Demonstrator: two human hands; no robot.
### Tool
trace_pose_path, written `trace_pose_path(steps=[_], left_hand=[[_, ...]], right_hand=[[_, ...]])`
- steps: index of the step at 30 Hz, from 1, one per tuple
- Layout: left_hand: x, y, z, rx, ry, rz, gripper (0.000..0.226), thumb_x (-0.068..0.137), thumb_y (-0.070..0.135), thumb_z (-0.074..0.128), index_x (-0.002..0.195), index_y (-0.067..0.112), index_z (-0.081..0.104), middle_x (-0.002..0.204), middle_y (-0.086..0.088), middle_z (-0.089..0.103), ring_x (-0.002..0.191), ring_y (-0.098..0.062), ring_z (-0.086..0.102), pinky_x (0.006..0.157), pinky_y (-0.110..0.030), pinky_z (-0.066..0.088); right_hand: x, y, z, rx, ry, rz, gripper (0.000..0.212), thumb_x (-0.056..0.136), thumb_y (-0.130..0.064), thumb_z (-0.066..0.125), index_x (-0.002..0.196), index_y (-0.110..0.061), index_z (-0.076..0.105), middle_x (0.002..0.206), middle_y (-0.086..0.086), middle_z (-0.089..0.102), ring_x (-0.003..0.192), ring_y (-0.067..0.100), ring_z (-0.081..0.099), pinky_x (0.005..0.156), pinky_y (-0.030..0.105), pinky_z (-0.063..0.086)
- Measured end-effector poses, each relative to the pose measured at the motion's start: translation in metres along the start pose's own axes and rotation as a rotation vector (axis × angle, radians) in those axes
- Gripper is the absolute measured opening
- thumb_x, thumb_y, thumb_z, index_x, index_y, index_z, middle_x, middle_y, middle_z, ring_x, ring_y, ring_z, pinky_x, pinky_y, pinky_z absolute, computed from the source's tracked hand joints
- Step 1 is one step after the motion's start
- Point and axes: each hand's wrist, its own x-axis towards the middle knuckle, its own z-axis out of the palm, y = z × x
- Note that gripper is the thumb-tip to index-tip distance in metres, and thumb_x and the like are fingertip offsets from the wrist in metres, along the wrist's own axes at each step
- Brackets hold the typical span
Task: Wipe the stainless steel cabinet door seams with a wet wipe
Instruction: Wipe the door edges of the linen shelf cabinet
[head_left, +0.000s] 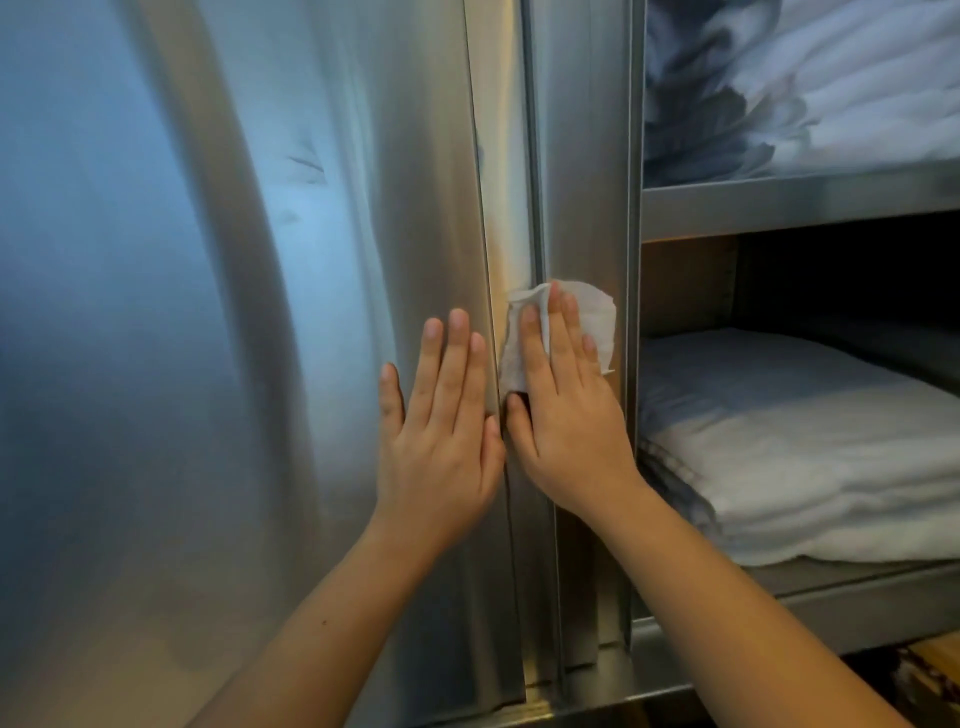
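Observation:
A brushed stainless steel cabinet door (260, 260) fills the left and middle of the view. Its vertical seam (532, 182) runs beside a narrower steel panel (582, 156). My right hand (563, 410) lies flat with straight fingers on a crumpled white wet wipe (597, 322), pressing it against the seam and the narrow panel. My left hand (441, 415) rests flat on the door just left of the seam, fingers straight and pointing up. The two hands touch at their inner edges.
To the right the cabinet stands open, showing steel shelves (800, 202). Folded white bedding (810, 441) lies on the middle shelf, and more blue-and-white bedding (800, 78) on the shelf above. The cabinet's bottom rail (597, 701) runs below the doors.

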Motion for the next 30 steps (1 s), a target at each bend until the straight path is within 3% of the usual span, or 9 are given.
trace_pose_path(steps=[18, 22, 27, 30], left_hand=[[-0.078, 0.019, 0.003, -0.012, -0.18, -0.015, 0.054, 0.096, 0.027, 0.023, 0.145, 0.006, 0.015, 0.152, -0.011, 0.013, 0.143, -0.022, 0.009, 0.114, -0.046, 0.005], [-0.088, 0.019, 0.0, -0.029, -0.222, -0.002, 0.058, 0.092, 0.025, 0.031, 0.145, 0.005, 0.016, 0.152, -0.012, 0.016, 0.141, -0.023, 0.016, 0.114, -0.047, 0.007], [-0.097, 0.019, -0.001, -0.048, -0.26, -0.011, 0.06, 0.092, 0.025, 0.03, 0.146, 0.007, 0.013, 0.155, -0.008, 0.009, 0.142, -0.023, 0.013, 0.114, -0.048, 0.007], [-0.108, 0.021, 0.0, -0.049, -0.285, -0.015, 0.061, 0.092, 0.025, 0.031, 0.147, 0.007, 0.011, 0.156, -0.008, 0.003, 0.143, -0.023, 0.009, 0.114, -0.047, 0.006]], right_hand=[[-0.098, 0.003, 0.028, -0.039, -0.114, 0.012, 0.063, 0.09, -0.024, 0.038, 0.143, 0.0, 0.016, 0.15, 0.018, 0.006, 0.141, 0.027, 0.005, 0.11, 0.047, 0.014], [-0.096, 0.003, 0.023, -0.06, -0.12, 0.004, 0.063, 0.089, -0.026, 0.037, 0.142, -0.001, 0.016, 0.149, 0.017, 0.005, 0.14, 0.029, 0.008, 0.109, 0.049, 0.011], [-0.064, 0.005, 0.018, -0.066, -0.105, 0.001, 0.064, 0.092, -0.029, 0.035, 0.145, -0.004, 0.008, 0.15, 0.014, -0.005, 0.141, 0.025, -0.003, 0.115, 0.038, -0.004], [-0.071, 0.006, 0.025, -0.052, -0.112, 0.018, 0.067, 0.092, -0.028, 0.037, 0.145, -0.005, 0.004, 0.15, 0.013, -0.007, 0.141, 0.024, -0.006, 0.115, 0.037, -0.005]])
